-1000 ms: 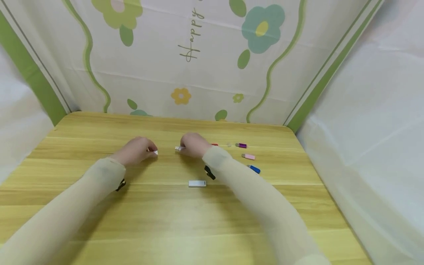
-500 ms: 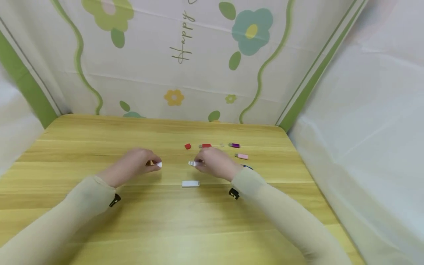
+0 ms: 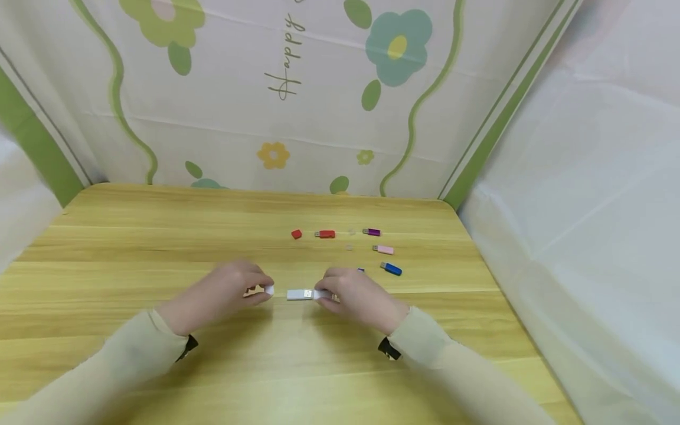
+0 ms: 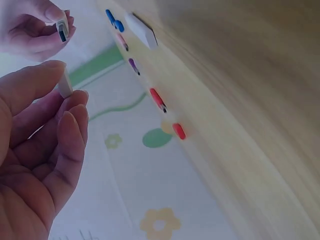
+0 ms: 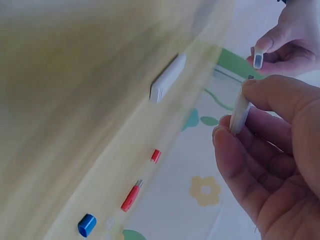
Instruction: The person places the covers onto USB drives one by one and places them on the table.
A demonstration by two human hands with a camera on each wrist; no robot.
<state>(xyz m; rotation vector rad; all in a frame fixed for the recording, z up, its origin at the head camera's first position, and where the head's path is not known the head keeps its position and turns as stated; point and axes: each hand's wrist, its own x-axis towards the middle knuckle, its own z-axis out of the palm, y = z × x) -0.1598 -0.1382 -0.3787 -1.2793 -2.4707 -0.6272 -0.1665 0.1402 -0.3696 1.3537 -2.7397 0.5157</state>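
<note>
My left hand (image 3: 231,289) pinches a small white cap (image 3: 270,290) between thumb and fingers; its hollow end shows in the right wrist view, where the cap (image 5: 258,59) faces my other hand. Across a short gap, my right hand (image 3: 358,298) pinches a white USB stick (image 5: 240,113) by its body, the bare metal plug pointing left toward the cap. Both pieces are held above the wooden table (image 3: 297,366). Below them lies a larger flat white block (image 3: 294,294), which the USB plug overlaps in the head view.
Uncapped USB sticks lie at the back right: red (image 3: 326,234), purple (image 3: 373,232), pink (image 3: 385,249) and blue (image 3: 392,269). Near them are a red cap (image 3: 296,234), a blue cap (image 3: 360,270) and small clear caps (image 3: 349,247). A flowered cloth (image 3: 234,106) hangs behind the table.
Both hands have come nearer the table's front, over the white block, carrying the cap and the USB stick. My right hand has uncovered the red stick and cap.
</note>
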